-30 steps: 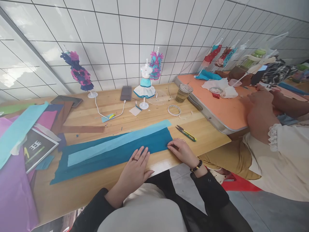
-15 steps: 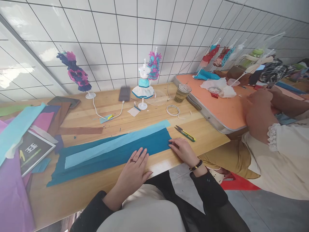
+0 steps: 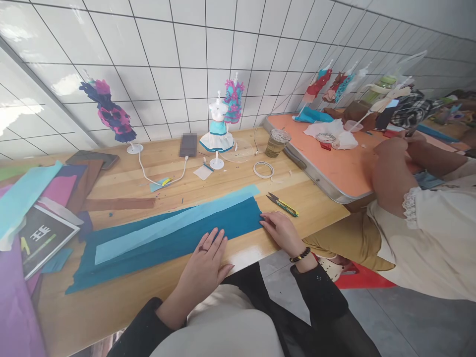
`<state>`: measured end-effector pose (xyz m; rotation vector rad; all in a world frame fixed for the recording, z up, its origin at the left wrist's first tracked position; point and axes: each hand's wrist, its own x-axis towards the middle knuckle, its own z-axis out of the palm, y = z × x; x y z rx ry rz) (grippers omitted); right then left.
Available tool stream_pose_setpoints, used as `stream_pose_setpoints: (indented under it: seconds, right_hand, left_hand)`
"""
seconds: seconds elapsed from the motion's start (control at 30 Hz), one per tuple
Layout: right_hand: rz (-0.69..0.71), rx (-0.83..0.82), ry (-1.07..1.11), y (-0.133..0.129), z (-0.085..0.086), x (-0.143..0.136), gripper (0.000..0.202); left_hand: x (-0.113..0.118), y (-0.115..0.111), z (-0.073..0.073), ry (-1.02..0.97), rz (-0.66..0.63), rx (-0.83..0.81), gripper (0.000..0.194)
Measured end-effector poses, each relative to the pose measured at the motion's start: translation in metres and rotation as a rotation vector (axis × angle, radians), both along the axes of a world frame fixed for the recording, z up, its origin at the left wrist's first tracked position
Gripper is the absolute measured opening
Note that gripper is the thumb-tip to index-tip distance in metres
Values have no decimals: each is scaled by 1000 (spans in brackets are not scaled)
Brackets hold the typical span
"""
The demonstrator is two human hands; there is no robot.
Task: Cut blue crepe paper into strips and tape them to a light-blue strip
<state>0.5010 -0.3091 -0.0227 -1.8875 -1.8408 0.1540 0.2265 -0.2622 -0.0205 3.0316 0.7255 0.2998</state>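
Note:
A sheet of dark teal crepe paper point(image 3: 238, 218) lies lengthwise along the front of the wooden table. On top of it rests a narrower light blue crepe paper strip point(image 3: 178, 216), running slantwise. My left hand point(image 3: 207, 260) is laid flat on the sheet's near edge, fingers stretched out. At the sheet's right end, the fingertips of my right hand point(image 3: 283, 232) touch its edge, with thumb and forefinger slightly apart. Just beyond that hand are yellow-handled thread snips point(image 3: 283, 205).
Behind the paper stand a tape roll point(image 3: 263, 170), a lidded cup point(image 3: 277, 144) and small dressed mannequins, including one in white and blue point(image 3: 217, 130). Coloured paper point(image 3: 20, 302) is piled at left. A co-worker's arm point(image 3: 390, 168) rests at the orange table point(image 3: 334, 168).
The camera view has shifted slightly, so things sit a little further left. Both hands keep their places on the paper.

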Motion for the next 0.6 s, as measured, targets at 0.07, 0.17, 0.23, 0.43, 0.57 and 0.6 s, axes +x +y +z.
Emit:
stream_pose_setpoints:
  seconds: [0.07,0.17,0.23,0.43,0.57,0.6]
  right_hand:
    - [-1,10,-8,0,-2,0,23]
    - [-20,28,-35,-1,-3,2,22]
    - [-40,54,-52,-3,-2,3,22]
    - [-166,260,-41,-17,10,-24,23]
    - [47,256,-55,-29,14,-72,31]
    - [130,231,-78,-31,13,-84,33]
  left_hand:
    - [0,0,0,-5,4,2,57]
    - [0,0,-2,-13,4,10,57]
    - [0,0,-2,-12,1,14,57]
    - [0,0,-3,-12,2,36,57]
    - [0,1,-3,-1,3,48,57]
    - [0,1,-3,-1,2,51,58]
